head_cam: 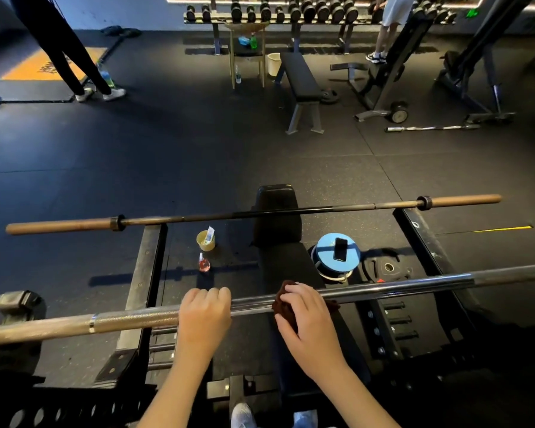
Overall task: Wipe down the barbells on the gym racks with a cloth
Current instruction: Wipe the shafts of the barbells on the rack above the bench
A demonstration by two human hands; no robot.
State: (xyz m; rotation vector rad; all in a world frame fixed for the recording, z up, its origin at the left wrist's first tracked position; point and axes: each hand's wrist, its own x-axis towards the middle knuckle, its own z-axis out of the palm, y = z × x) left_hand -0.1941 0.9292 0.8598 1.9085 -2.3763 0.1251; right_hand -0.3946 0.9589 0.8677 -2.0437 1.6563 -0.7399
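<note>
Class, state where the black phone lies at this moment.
In the head view, right of centre, the phone lies flat on the blue round lid, just right of the bench, between the far barbell and the near barbell.

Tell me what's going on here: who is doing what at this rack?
A person stands at a bench rack, wiping the near barbell. The left hand grips the bar on its knurled part. Just to its right, the right hand presses a dark cloth round the shaft. The far barbell, with brownish sleeves, rests on the rack beyond with no hand on it. A phone lies on a blue lid beside the bench.
</note>
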